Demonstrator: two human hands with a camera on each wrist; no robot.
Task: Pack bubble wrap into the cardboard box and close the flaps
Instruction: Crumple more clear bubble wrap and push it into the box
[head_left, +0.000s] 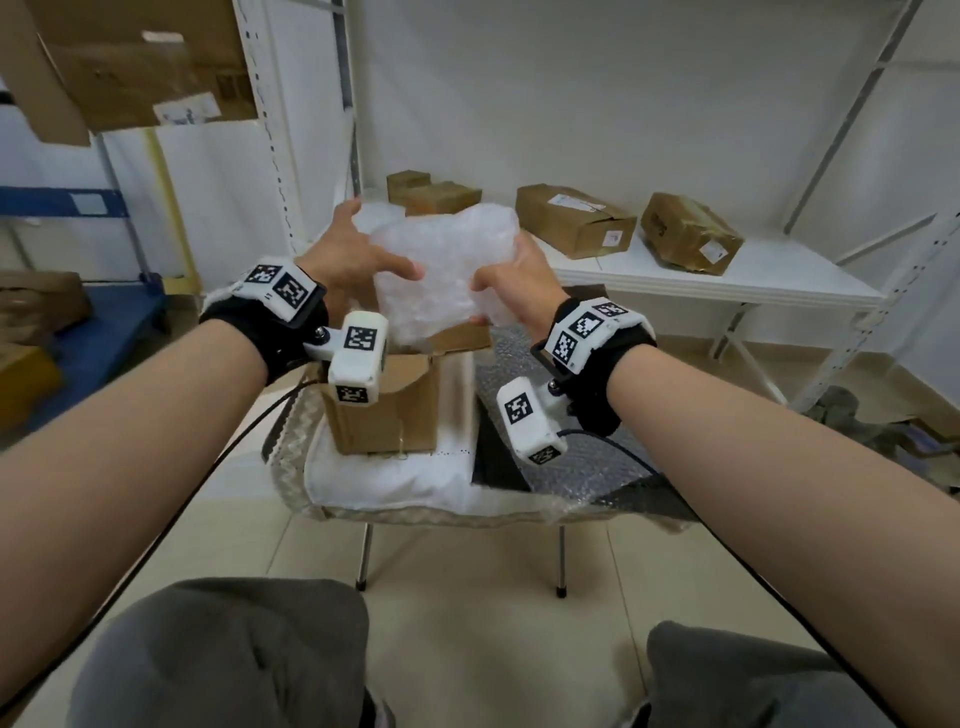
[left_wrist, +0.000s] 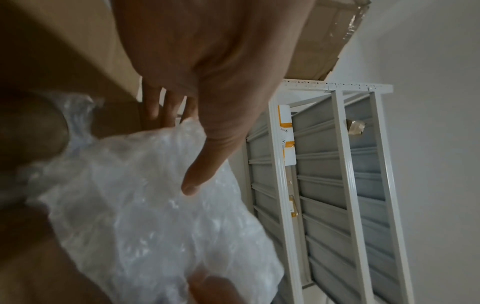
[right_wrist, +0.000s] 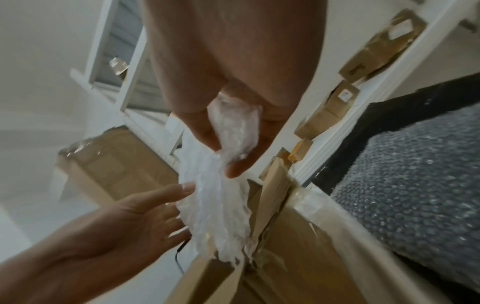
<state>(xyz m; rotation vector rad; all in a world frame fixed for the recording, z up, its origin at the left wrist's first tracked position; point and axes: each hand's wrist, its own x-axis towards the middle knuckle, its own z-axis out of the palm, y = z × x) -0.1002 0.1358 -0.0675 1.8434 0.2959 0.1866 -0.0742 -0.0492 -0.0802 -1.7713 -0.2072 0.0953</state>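
Observation:
A crumpled wad of clear bubble wrap (head_left: 447, 265) hangs above the open cardboard box (head_left: 384, 410), which stands on a white cloth on a small table. My right hand (head_left: 511, 286) pinches the wad's right edge; in the right wrist view its thumb and fingers are curled round the bubble wrap (right_wrist: 233, 127). My left hand (head_left: 358, 254) is at the wad's left side with straight, spread fingers touching it. The left wrist view shows the left hand (left_wrist: 205, 102) flat against the bubble wrap (left_wrist: 155, 205). The box's inside is hidden behind the wad.
A sheet of bubble wrap (head_left: 566, 462) lies on the black table (head_left: 493, 462) right of the box. Behind is a white shelf (head_left: 727, 280) with several brown cardboard boxes (head_left: 576, 221). A blue cart (head_left: 109, 322) stands at the left. My knees are at the bottom.

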